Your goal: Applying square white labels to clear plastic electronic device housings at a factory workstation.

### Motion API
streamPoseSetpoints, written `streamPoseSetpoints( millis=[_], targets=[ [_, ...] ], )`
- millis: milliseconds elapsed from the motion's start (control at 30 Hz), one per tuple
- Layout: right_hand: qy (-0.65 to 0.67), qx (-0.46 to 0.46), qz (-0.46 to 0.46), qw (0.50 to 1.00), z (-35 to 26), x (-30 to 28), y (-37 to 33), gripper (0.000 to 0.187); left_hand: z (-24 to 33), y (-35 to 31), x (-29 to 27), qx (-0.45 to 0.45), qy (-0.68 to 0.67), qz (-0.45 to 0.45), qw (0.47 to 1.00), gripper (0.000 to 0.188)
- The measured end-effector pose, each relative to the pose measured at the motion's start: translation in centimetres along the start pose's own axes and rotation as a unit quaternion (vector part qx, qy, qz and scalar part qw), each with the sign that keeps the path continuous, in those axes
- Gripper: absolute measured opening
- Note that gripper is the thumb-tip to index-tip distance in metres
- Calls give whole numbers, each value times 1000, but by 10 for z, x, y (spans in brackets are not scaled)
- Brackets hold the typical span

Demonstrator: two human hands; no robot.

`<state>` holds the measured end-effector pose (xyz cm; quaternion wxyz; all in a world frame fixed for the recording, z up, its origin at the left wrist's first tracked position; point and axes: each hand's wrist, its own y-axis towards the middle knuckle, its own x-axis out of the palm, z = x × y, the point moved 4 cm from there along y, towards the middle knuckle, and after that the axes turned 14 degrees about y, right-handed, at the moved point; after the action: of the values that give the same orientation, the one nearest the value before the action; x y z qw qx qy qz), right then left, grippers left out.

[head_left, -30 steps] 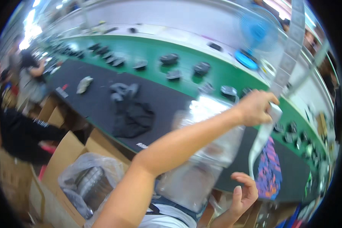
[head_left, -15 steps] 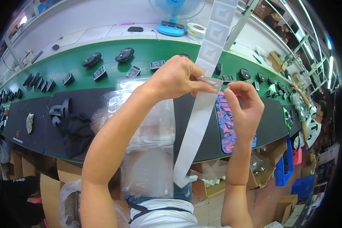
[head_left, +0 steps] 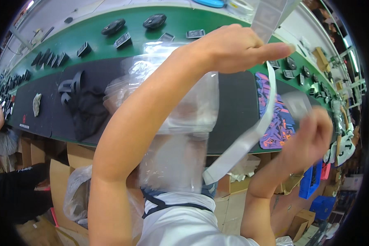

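Observation:
My left hand (head_left: 242, 49) pinches a long strip of labels (head_left: 269, 18), its pale square stickers running upward above the fingers. Below the hand, the bare white backing (head_left: 250, 141) curls down toward my lap. Out to the right, my right hand (head_left: 313, 135) is smeared by motion, and a translucent square label (head_left: 296, 104) is at its fingertips. Under my left forearm lies a pile of clear plastic bags (head_left: 174, 162), reaching from the table edge over my lap. A pad with a purple and orange pattern (head_left: 274, 119) lies between the two hands, beyond the backing.
Dark mats (head_left: 233, 110) cover the near table. Behind them, a green belt (head_left: 74, 37) carries several black devices (head_left: 154, 20). A black cloth (head_left: 86, 108) lies at the left. Cardboard boxes (head_left: 76, 158) and blue bins (head_left: 311, 180) stand below the edge. Another person (head_left: 344, 145) is at the far right.
My right hand has moved away right and downward from the strip, with a label now at its fingers. My left hand has shifted right with the strip, and my view has tilted downward.

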<state>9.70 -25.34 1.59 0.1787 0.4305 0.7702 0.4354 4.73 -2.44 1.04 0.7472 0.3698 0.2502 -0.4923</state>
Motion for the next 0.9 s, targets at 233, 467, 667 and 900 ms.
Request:
streamPoseSetpoints(
  millis=[233,467,667,900],
  targets=[
    [68,306,-247,917,-13,49,-104,19,1,16,0,-56,79,38,995,91],
    [-15,409,-214,887,27,59,-127,17,14,6,-12,87,43,-89,991,98],
    [-13,458,-226,860,30,59,-129,17,11,-1,-1,37,76,-11,996,97],
    [-22,458,-236,857,36,61,-131,17,22,-7,-27,84,46,-93,991,95]
  ],
)
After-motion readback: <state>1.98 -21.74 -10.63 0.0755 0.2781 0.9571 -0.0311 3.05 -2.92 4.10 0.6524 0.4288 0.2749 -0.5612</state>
